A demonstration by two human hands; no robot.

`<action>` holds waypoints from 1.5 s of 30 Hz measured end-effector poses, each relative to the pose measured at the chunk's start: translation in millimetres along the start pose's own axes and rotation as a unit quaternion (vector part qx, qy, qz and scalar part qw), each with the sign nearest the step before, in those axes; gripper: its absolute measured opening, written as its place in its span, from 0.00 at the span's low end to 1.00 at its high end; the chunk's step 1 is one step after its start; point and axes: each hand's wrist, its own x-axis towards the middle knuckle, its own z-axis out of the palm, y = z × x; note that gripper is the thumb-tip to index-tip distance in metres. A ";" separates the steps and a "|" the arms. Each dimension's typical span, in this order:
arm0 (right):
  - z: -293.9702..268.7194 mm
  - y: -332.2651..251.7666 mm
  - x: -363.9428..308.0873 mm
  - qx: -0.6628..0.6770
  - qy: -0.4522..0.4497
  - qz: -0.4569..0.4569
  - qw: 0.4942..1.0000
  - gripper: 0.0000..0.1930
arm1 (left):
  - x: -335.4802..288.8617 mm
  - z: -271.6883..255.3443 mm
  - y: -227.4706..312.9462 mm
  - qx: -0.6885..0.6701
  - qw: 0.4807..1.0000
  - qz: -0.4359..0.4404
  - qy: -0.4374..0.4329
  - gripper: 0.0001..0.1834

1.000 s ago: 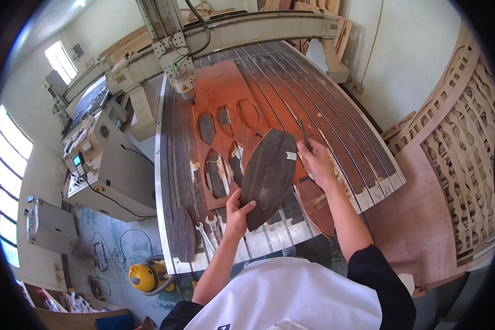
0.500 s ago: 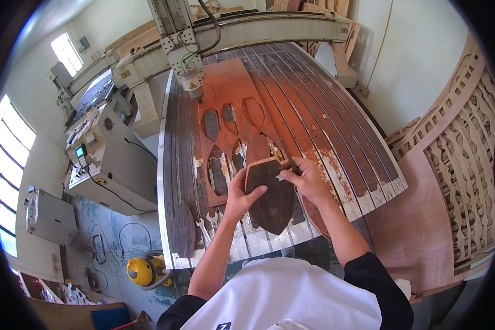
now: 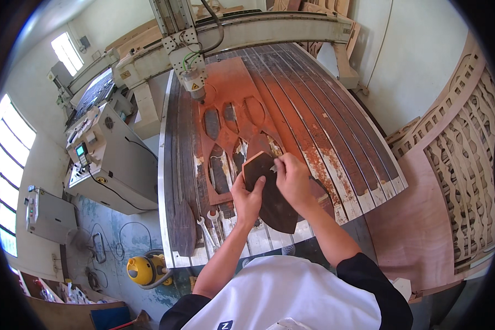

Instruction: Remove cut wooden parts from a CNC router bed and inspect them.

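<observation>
A dark, shield-shaped wooden panel (image 3: 279, 212) with a pale red-brown edge is held up above the front of a slatted machine bed, its point toward me. My left hand (image 3: 247, 199) grips its left edge, thumb lying on the dark face. Bent fingers of my right hand (image 3: 292, 179) are closed at the panel's upper right; a small light bit shows by the fingertips, and what they hold is hidden. Beyond my hands lies a red-brown board (image 3: 225, 77) with leaf-shaped cutouts. Another cut piece (image 3: 322, 201) rests partly behind my right hand.
Two wrenches (image 3: 207, 232) and a dark leaf-shaped piece (image 3: 185, 234) lie on the bed's front left. A router spindle (image 3: 193, 82) hangs over the cut board from a gantry (image 3: 280, 27). A control cabinet (image 3: 115, 165) and a yellow vacuum (image 3: 143, 270) stand at left.
The panel has tilted, its point swinging right. My right hand has shifted slightly left and turned, its fingers curling at the panel's edge; the dark stick seen there before is now hidden.
</observation>
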 end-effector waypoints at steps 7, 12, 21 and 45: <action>-2.5 -10.9 -2.7 0.031 -0.019 -0.093 0.995 0.05 | -2.8 -0.9 11.4 0.046 0.998 0.042 0.030 0.07; -18.7 -19.3 6.3 0.062 -0.011 0.011 0.998 0.06 | -0.6 -15.8 15.5 0.149 0.983 0.101 0.035 0.07; -13.8 -2.7 -0.3 0.081 0.008 0.087 0.993 0.06 | -2.1 -20.4 18.7 0.119 0.986 0.118 0.016 0.07; 43.5 53.5 -57.0 0.268 -0.041 0.355 0.895 0.12 | -4.1 -49.9 19.2 0.085 0.983 0.147 0.065 0.11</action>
